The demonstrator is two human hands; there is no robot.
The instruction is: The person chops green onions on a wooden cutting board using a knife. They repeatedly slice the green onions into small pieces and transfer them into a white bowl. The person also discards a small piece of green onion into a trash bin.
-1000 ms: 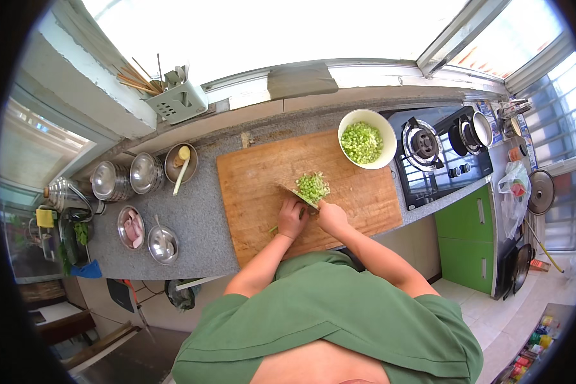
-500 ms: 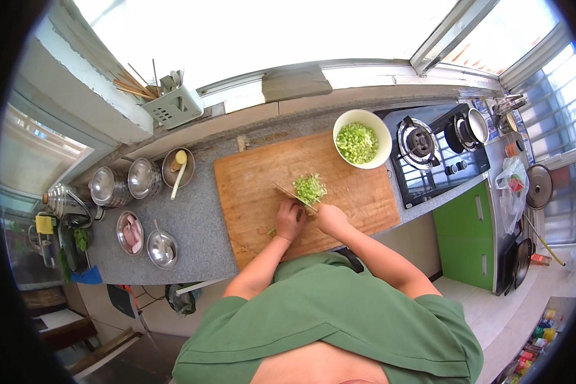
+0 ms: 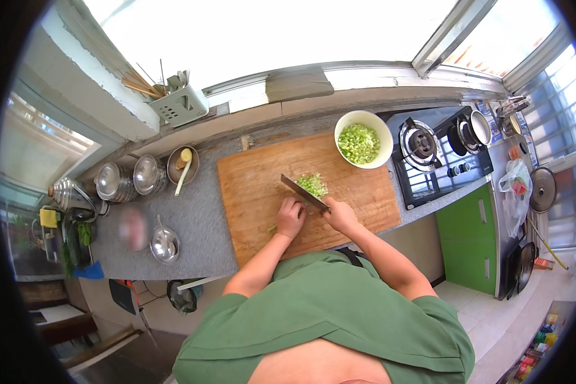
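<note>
My right hand [image 3: 341, 216] is closed round the handle of a cleaver [image 3: 302, 191]. Its broad dark blade slants across the wooden cutting board [image 3: 256, 173], between my left hand and a small heap of chopped green vegetable [image 3: 312, 184]. Fingers curled, my left hand [image 3: 290, 217] rests on the board just left of the blade. It presses on thin green stalks [image 3: 272, 228], mostly hidden beneath it; an end pokes out on its left side. A white bowl [image 3: 383, 153] full of chopped greens stands at the board's far right corner.
Right of the board is a gas stove [image 3: 438, 185]. On the left counter stand steel bowls [image 3: 112, 184], a bowl with a peeled root and a pale stalk [image 3: 194, 168], a ladle in a small bowl [image 3: 165, 246] and a blurred pinkish dish. A utensil holder [image 3: 182, 107] sits on the sill.
The cleaver has lifted and tilted, so its flat face now shows. My right hand has shifted slightly right; my left stays on the stalks. The whole view has moved a little.
</note>
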